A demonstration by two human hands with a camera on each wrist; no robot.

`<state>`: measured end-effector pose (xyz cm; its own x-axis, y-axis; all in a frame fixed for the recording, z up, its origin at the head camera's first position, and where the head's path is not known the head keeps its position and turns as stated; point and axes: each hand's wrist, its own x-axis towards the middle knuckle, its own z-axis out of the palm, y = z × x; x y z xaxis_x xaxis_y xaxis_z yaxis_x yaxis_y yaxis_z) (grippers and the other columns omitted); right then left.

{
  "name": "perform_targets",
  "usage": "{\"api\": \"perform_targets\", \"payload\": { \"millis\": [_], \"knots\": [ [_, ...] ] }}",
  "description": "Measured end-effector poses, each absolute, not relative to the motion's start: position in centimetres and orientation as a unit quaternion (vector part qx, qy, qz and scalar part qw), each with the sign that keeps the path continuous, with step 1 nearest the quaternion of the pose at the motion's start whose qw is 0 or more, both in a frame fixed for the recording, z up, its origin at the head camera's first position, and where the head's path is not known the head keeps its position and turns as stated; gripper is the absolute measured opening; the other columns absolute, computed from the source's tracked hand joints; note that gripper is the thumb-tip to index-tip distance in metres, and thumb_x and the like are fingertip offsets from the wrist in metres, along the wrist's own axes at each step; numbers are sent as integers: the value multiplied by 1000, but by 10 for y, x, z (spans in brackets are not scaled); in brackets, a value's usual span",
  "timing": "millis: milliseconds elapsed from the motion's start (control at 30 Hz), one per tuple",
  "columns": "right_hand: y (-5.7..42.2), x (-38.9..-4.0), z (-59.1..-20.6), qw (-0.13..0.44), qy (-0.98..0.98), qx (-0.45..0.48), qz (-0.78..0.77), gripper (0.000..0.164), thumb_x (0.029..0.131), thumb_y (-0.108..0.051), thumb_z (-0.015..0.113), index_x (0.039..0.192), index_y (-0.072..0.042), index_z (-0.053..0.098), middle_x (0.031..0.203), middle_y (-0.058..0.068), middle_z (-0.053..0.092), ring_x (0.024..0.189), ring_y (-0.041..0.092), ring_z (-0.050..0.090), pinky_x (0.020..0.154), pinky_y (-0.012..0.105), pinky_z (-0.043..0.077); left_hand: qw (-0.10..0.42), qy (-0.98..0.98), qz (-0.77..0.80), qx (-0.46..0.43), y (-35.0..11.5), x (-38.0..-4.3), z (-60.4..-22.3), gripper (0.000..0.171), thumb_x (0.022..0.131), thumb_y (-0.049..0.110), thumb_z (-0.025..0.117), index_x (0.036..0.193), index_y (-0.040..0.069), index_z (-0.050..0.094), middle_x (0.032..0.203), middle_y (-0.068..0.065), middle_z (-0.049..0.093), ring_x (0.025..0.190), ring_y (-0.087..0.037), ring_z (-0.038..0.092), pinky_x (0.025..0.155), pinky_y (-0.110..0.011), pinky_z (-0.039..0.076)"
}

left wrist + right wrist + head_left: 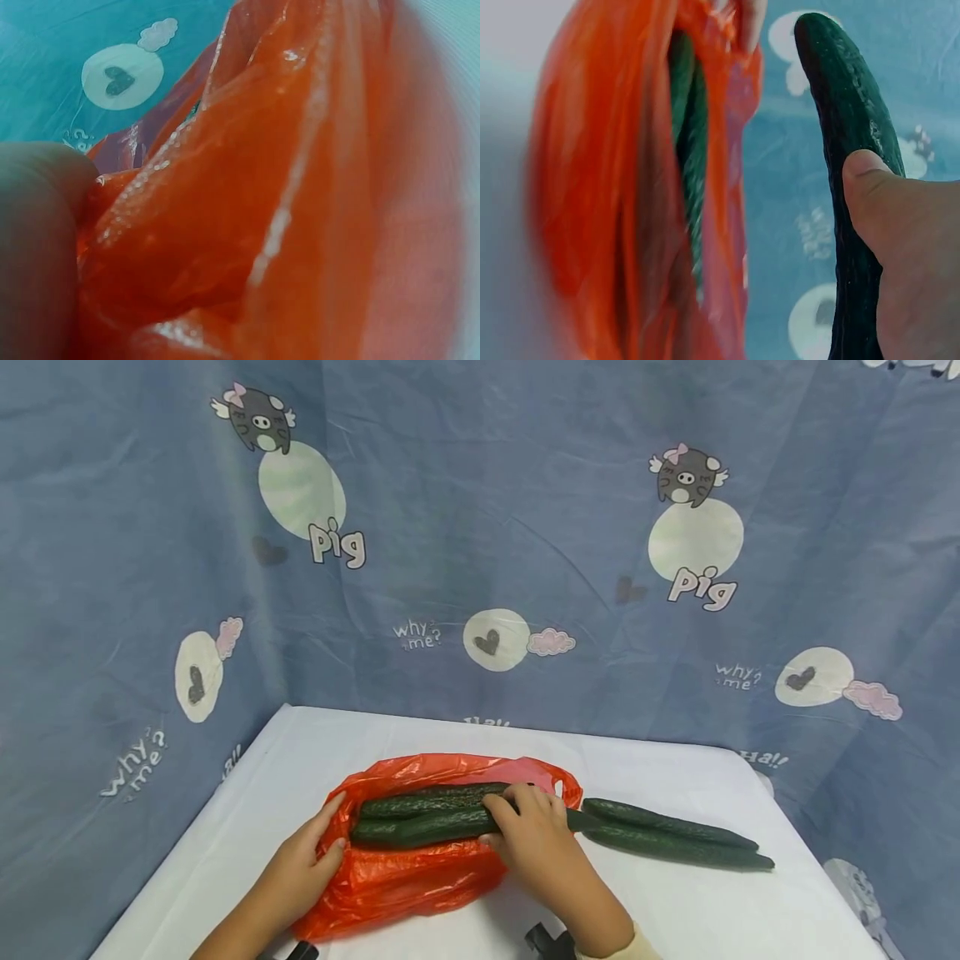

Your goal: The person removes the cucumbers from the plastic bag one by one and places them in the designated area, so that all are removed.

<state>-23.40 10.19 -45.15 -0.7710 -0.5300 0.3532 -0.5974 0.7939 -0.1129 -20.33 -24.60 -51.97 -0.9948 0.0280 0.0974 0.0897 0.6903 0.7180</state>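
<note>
A red plastic bag (420, 885) lies with its mouth spread, and dark green cucumbers (435, 797) show inside it. My left hand (296, 868) holds the bag's left edge, thumb in front and fingers behind. In the left wrist view, red plastic (217, 225) fills most of the picture beside part of that hand (37, 247). My right hand (536, 831) grips a long cucumber (420, 829) over the bag's opening. The right wrist view has the thumb lying along this cucumber (847, 90), apart from the cucumbers (690, 150) in the bag.
Two more cucumbers (675, 843) lie side by side on the white tabletop (675, 910), right of the bag. A blue printed cloth (480, 527) hangs behind the table and along its left side.
</note>
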Motion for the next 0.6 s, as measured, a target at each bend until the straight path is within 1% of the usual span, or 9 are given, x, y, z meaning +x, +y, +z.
{"api": "perform_targets", "payload": {
  "millis": [100, 200, 367, 500, 600],
  "knots": [
    [113, -236, -455, 144, -941, 285, 112, 48, 94, -39, 77, 137, -21, 63, 121, 2, 58, 116, 24, 53, 98, 49, 41, 37, -918, -395, -31, -245, -202, -519, 72, 106, 21, 59, 168, 19, 24, 164, -25, 39, 149, -48, 38, 114, -69, 37],
    [124, -237, -458, 138, -945, 275, 115, 47, 94, -39, 77, 135, -21, 63, 124, 2, 58, 119, 24, 53, 97, 49, 40, 34, -917, -397, -29, -245, -201, -519, 72, 106, 21, 59, 168, 19, 23, 165, -25, 37, 150, -48, 37, 114, -69, 36],
    [143, -238, -465, 134, -950, 259, 112, 47, 94, -39, 78, 134, -20, 63, 126, 3, 59, 117, 25, 53, 96, 48, 40, 30, -917, -396, -28, -244, -201, -519, 72, 106, 21, 59, 169, 18, 23, 165, -25, 36, 150, -48, 36, 115, -69, 36],
    [159, -238, -473, 138, -953, 248, 106, 47, 93, -39, 79, 133, -20, 63, 121, 1, 58, 114, 23, 53, 96, 46, 40, 26, -918, -396, -26, -244, -202, -519, 73, 106, 20, 59, 169, 19, 22, 165, -25, 37, 149, -48, 38, 114, -70, 38],
    [172, -238, -478, 144, -954, 239, 107, 48, 92, -35, 81, 133, -19, 64, 118, 1, 58, 113, 23, 53, 94, 46, 40, 24, -917, -398, -27, -244, -203, -518, 73, 106, 20, 59, 169, 19, 22, 165, -25, 37, 149, -48, 39, 114, -69, 39]
  ]
}}
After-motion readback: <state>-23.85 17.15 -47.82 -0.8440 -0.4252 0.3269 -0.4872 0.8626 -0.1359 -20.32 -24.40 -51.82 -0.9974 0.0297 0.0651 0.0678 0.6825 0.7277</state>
